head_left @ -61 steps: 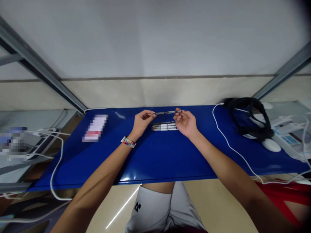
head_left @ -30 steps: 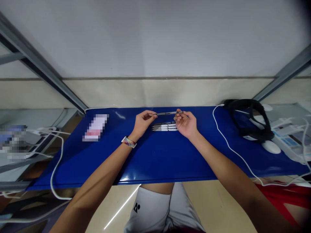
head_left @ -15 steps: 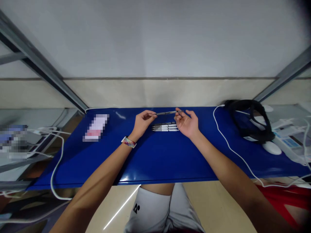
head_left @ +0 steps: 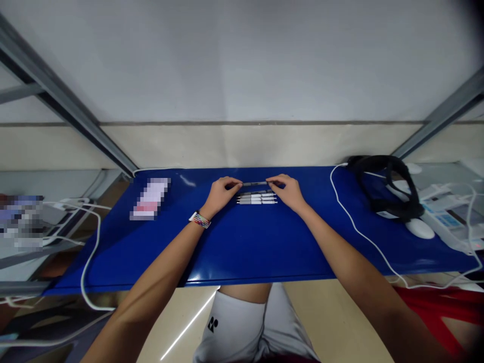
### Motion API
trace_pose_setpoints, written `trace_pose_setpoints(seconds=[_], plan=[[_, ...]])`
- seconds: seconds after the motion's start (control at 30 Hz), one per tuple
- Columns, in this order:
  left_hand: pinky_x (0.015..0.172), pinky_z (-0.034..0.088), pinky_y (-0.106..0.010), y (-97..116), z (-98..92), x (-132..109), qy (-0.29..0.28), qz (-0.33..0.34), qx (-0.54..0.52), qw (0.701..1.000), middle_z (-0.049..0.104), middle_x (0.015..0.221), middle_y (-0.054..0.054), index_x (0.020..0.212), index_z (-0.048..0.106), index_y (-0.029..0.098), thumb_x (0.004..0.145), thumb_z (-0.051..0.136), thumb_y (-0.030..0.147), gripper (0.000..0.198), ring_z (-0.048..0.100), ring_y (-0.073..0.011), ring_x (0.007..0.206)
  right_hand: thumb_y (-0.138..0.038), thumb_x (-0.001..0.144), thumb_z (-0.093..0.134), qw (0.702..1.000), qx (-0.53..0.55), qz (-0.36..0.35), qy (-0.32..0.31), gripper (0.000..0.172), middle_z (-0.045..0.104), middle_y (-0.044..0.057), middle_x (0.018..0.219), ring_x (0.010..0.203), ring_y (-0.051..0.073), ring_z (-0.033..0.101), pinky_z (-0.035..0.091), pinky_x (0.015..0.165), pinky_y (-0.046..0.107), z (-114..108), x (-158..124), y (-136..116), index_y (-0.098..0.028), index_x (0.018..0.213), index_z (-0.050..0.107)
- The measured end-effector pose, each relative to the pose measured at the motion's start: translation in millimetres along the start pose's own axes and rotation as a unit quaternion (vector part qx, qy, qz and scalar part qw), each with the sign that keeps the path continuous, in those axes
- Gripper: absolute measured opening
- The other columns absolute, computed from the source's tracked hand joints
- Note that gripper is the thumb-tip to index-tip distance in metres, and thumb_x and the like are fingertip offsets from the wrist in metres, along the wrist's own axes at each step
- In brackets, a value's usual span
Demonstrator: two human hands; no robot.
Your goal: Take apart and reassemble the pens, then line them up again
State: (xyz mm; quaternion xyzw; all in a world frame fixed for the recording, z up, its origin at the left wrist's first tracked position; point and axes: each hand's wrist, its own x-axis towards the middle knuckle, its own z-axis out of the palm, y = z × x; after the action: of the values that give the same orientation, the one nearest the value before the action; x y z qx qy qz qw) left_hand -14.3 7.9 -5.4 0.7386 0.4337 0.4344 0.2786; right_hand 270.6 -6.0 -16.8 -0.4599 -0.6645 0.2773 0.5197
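A dark, slim pen (head_left: 254, 184) lies level between my two hands, just beyond a row of pens. My left hand (head_left: 224, 193) pinches its left end, and my right hand (head_left: 288, 190) pinches its right end. Nearer to me, several pens (head_left: 257, 200) with white and dark barrels lie side by side on the blue tabletop (head_left: 242, 247), roughly parallel to the held pen. Whether the held pen touches the tabletop, I cannot tell.
A blurred-out pink and white item (head_left: 150, 199) lies at the left. On the right are a white cable (head_left: 351, 217), a black strapped headset (head_left: 393, 189) and a white rounded object (head_left: 420, 228). Metal posts flank the table, with the wall behind.
My right hand has turned from palm-up with spread fingers to a pinch on the pen's right end. The pen has come slightly nearer to the row and lies more level.
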Motion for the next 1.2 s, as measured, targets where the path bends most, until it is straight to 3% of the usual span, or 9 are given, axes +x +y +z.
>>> trace_pose_setpoints(seconds=[0.23, 0.4, 0.6, 0.9, 1.03, 1.2], plan=[[0.1, 0.045, -0.046, -5.6, 1.6, 2.1, -0.036, 0.038, 0.037, 0.998, 0.083, 0.095, -0.005, 0.087, 0.085, 0.03, 0.09, 0.078, 0.034, 0.009, 0.069, -0.0264, 0.089, -0.029, 0.089, 0.075, 0.997, -0.065, -0.017, -0.034, 0.014, 0.079, 0.004, 0.094, 0.097, 0.029, 0.061, 0.045, 0.104, 0.051, -0.4, -1.8, 8.3, -0.036, 0.093, 0.086], [0.103, 0.045, -0.047, -4.0, 1.9, 2.1, -0.039, 0.051, 0.061, 0.996, 0.083, 0.093, -0.004, 0.085, 0.083, 0.028, 0.089, 0.076, 0.032, 0.009, 0.07, -0.0258, 0.089, -0.026, 0.089, 0.073, 0.994, -0.099, -0.037, -0.026, 0.015, 0.075, 0.005, 0.086, 0.09, 0.028, 0.06, 0.045, 0.098, 0.047, -1.1, -0.8, 10.3, -0.033, 0.084, 0.085], [0.105, 0.044, -0.046, 4.9, 0.4, -0.7, -0.072, 0.034, 0.161, 0.984, 0.083, 0.102, -0.004, 0.09, 0.081, 0.025, 0.093, 0.066, 0.026, 0.015, 0.07, -0.0253, 0.098, -0.02, 0.091, 0.067, 0.976, -0.203, -0.039, -0.061, 0.018, 0.077, 0.007, 0.093, 0.094, 0.028, 0.064, 0.05, 0.093, 0.045, -2.7, -0.9, 6.7, -0.027, 0.09, 0.083], [0.106, 0.044, -0.047, 3.5, 1.4, -1.6, -0.068, 0.035, 0.166, 0.983, 0.082, 0.103, -0.005, 0.092, 0.081, 0.024, 0.096, 0.063, 0.027, 0.018, 0.07, -0.0262, 0.1, -0.015, 0.089, 0.067, 0.975, -0.211, -0.051, -0.057, 0.018, 0.076, 0.006, 0.091, 0.094, 0.028, 0.065, 0.051, 0.093, 0.045, -2.5, -2.1, 4.5, -0.026, 0.088, 0.081], [0.106, 0.047, -0.046, 7.6, 5.5, -3.8, -0.039, 0.016, 0.1, 0.994, 0.08, 0.107, -0.008, 0.1, 0.079, 0.022, 0.099, 0.062, 0.032, 0.02, 0.069, -0.0272, 0.106, -0.023, 0.091, 0.066, 0.985, -0.168, -0.043, -0.011, 0.017, 0.077, 0.008, 0.096, 0.096, 0.028, 0.068, 0.053, 0.096, 0.047, 0.4, -2.2, 2.9, -0.025, 0.09, 0.082], [0.11, 0.049, -0.042, 10.9, 21.6, -6.3, 0.004, -0.074, -0.12, 0.99, 0.079, 0.121, -0.009, 0.112, 0.077, 0.021, 0.104, 0.059, 0.045, 0.031, 0.07, -0.0272, 0.119, -0.031, 0.091, 0.062, 0.995, -0.008, 0.048, 0.083, 0.023, 0.079, 0.008, 0.102, 0.097, 0.027, 0.073, 0.056, 0.096, 0.045, 14.3, -5.5, -2.5, -0.025, 0.098, 0.083]])
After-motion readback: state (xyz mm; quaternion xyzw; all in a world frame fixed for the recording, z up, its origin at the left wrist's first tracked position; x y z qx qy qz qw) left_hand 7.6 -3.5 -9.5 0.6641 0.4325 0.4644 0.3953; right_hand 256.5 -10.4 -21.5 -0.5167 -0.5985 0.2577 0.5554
